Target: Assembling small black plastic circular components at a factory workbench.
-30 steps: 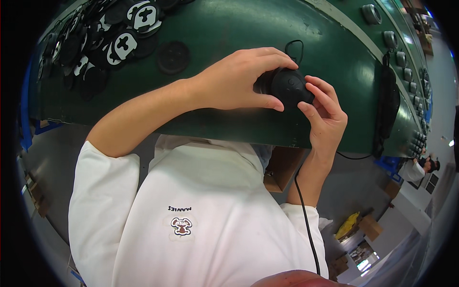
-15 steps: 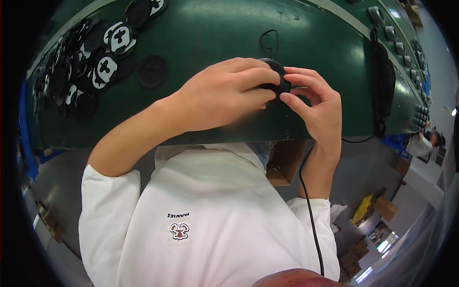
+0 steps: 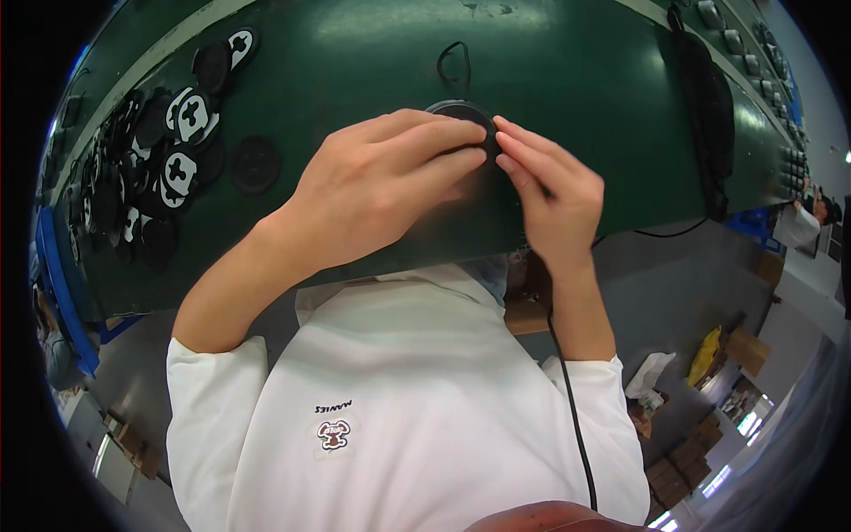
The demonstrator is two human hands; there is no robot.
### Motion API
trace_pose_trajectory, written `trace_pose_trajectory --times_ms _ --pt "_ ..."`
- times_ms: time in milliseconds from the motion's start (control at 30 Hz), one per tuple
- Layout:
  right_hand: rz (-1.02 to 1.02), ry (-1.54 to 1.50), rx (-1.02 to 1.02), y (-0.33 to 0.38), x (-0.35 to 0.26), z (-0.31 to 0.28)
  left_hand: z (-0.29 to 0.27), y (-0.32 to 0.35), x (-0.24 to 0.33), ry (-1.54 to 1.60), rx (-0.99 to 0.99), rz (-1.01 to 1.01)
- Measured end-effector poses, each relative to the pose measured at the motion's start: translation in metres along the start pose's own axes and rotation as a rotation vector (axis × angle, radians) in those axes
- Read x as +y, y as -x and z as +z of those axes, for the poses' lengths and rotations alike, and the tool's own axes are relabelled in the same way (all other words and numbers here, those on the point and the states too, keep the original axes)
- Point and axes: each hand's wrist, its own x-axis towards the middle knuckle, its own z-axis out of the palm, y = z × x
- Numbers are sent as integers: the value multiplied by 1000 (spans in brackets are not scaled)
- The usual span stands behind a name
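Note:
A round black part [image 3: 463, 110] with a raised rim is on the green table in front of me, mostly covered by my fingers. My left hand [image 3: 381, 173] lies over it from the left, fingers bent and gripping its top. At its right edge, the thumb and fingertips of my right hand [image 3: 554, 182] pinch the rim. Just behind the part, a thin black cord loop [image 3: 467, 64] rests on the table; whether it is attached is hidden. Left of my left hand is a single flat black disc [image 3: 256, 164].
A pile of black discs, several with white faces [image 3: 180, 175], spreads over the left of the green table [image 3: 355, 53]. A long black bundle [image 3: 706, 124] lies at the right. Grey round parts [image 3: 734, 41] stand beyond it. A black cable [image 3: 574, 408] hangs along my front.
My view has shifted a little, so the table items sit differently in the picture. Both hands stay on the black part; the right fingers are now straighter and closer together at its edge.

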Motion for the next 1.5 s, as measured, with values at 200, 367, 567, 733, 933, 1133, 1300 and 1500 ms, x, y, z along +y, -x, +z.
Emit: trace_pose_trajectory --times_ms 200,367,567,733,933,1133,1300,1500 --pt "-167 228 189 16 2 18 -6 -9 10 -203 -119 97" --pt "185 -117 119 -15 26 -32 -5 -13 10 -267 -139 199" --pt "346 -449 383 -21 41 -44 -23 -27 22 -392 -328 296" --pt "198 -208 233 -8 38 -41 -19 -44 23 -649 -448 565" --pt "207 -215 321 -13 41 -43 -38 -118 -21 -664 -662 218" --pt "199 -176 341 -26 38 -34 -41 -189 -214 -281 152 -293" --pt "181 -120 327 -22 41 -38 -27 -211 -255 -380 40 -595" --pt "178 -114 332 -18 38 -38 -70 -189 -274 -970 35 -367"
